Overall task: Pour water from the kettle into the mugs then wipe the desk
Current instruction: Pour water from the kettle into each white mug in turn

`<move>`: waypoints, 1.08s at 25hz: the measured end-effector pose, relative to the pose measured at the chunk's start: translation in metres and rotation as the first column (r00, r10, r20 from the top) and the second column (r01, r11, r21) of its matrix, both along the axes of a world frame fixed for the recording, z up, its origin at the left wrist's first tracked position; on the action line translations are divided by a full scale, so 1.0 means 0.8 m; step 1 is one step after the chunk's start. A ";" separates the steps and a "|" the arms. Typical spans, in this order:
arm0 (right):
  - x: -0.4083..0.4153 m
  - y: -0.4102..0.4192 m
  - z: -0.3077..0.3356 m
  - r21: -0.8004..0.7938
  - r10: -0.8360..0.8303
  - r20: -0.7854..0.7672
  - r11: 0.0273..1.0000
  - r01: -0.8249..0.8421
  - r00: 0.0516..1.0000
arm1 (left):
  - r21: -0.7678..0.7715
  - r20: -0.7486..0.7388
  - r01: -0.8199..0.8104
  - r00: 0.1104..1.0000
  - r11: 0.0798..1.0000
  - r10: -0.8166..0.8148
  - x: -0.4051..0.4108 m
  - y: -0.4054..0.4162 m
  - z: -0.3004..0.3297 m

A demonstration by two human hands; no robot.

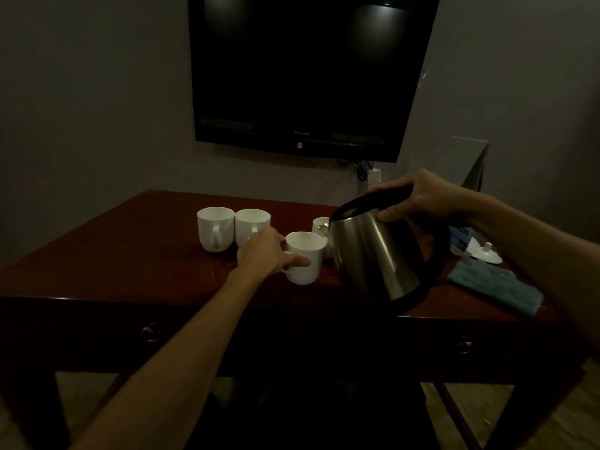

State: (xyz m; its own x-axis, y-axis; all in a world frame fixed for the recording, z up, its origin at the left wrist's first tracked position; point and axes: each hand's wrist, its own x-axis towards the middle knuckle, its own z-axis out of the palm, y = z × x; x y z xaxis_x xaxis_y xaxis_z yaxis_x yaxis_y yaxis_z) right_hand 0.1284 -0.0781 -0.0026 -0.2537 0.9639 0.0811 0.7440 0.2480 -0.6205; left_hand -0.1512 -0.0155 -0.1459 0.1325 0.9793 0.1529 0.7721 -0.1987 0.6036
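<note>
Setting is reading as a hotel or guest room, dimly lit. A dark flat television [311, 73] is hanging on a plain grey wall, switched off, cables trailing below it to a white socket block [374, 178]. Beneath it a reddish polished wooden bench [130, 254] with drawer knobs [150, 332] is carrying a guest tea set: matching white mugs [216, 228], a steel electric kettle [376, 254], a white lid [485, 253] and a blue cloth [496, 287]. Pale flooring is showing under the bench.
</note>
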 end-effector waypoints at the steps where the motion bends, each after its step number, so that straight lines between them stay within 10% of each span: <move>1: -0.003 0.001 0.002 -0.003 0.004 0.011 1.000 -0.004 1.000 | 0.001 0.005 0.004 1.000 1.000 -0.004 0.000 0.001 0.000; 27: -0.033 0.026 0.014 -0.051 0.014 0.163 0.999 -0.006 0.987 | -0.024 0.057 0.005 0.998 1.000 -0.004 -0.006 0.005 -0.002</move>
